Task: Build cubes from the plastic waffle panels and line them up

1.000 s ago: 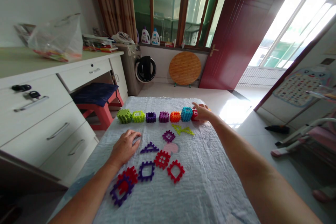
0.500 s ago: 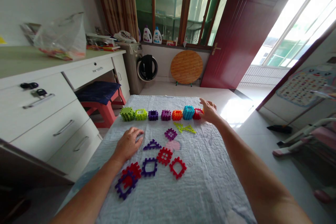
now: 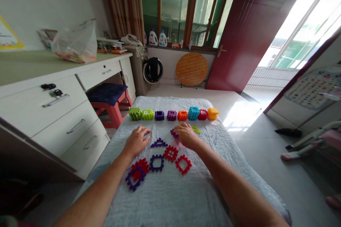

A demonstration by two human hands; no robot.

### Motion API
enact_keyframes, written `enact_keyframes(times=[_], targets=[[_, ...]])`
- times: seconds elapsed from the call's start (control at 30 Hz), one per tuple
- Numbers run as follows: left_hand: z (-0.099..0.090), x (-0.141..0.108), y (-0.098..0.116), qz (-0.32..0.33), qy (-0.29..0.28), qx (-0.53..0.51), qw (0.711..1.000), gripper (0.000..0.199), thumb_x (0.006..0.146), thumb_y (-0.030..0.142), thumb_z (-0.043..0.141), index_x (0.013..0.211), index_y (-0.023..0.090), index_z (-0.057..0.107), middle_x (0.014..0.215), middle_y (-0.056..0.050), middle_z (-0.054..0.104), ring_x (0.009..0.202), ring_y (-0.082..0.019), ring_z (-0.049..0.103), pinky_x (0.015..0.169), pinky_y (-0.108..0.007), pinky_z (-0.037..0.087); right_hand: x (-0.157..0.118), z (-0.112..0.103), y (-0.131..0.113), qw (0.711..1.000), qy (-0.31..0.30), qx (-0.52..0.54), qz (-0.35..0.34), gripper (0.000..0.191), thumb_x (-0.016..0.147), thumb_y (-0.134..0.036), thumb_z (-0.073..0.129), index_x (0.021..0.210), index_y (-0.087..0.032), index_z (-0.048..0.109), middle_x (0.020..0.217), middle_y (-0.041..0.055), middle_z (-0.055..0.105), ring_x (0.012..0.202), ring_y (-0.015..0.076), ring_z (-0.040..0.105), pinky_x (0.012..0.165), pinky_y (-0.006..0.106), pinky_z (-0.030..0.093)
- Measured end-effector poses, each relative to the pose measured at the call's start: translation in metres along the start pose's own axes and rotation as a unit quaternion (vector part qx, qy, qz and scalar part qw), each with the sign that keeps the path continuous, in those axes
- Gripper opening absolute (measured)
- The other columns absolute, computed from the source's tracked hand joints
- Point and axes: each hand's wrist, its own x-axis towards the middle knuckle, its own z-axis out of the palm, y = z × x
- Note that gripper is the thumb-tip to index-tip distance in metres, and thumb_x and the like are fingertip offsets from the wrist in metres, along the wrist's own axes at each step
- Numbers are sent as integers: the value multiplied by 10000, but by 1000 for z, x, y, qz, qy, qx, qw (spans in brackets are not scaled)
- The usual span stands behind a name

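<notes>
My left hand (image 3: 137, 141) lies on the cloth-covered table with its fingers stretched out and nothing held. Close to its fingertips is a dark purple triangle piece (image 3: 159, 143). My right hand (image 3: 186, 136) has its fingers on a purple square interlocking piece (image 3: 173, 133), partly covering it. Behind that hand, yellow-green triangle pieces (image 3: 196, 129) show in part. Nearer me lie a red window piece (image 3: 171, 148), a red frame piece (image 3: 189, 161) and a dark purple square frame (image 3: 150, 163). Another dark purple frame (image 3: 128, 180) overlaps a red piece (image 3: 144, 164).
Along the far edge stands a row of block cubes, from green (image 3: 135, 114) through blue (image 3: 194, 113) to yellow-orange (image 3: 212, 114). A white desk (image 3: 66, 104) and a red stool (image 3: 114, 115) stand at the left. A washing machine (image 3: 140, 65) is behind.
My right hand has come back from the right end of the row to the purple square piece, uncovering the yellow-orange cube. My left hand stays on the cloth. The view has shifted slightly.
</notes>
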Motion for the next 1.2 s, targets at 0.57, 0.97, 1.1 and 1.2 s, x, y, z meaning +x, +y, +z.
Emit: enact_keyframes(times=[0.57,0.97,1.1,1.2], targets=[[-1,1,0,-7,-10,-6,1000,235,814,283,504,993,222,644,1003,-55,576,986,-215,568,937,-345,445,2,-1,5,993,89,27,75,453,785,-300,606,1223,-193,555,1118,110,597,1051,269,455,896,396,360],[-4,1,3,-14,-21,-14,1000,239,820,274,498,996,200,642,1011,-66,575,986,-225,560,924,-361,446,27,-16,10,996,51,5,68,515,692,-292,659,1190,-200,564,1085,88,616,1009,267,469,858,373,342],[-4,0,3,-16,-25,-14,999,241,825,267,499,1011,194,634,1018,-74,574,988,-228,552,937,-377,440,64,-29,26,991,88,10,97,498,717,-280,631,1203,-212,546,1161,80,604,1060,275,472,862,376,331],[-5,0,4,-18,-26,-16,999,249,830,263,498,1022,183,636,1022,-82,574,995,-233,550,948,-383,434,88,-31,36,990,69,11,124,497,712,-288,632,1196,-213,550,1178,75,612,1065,278,484,860,378,335]])
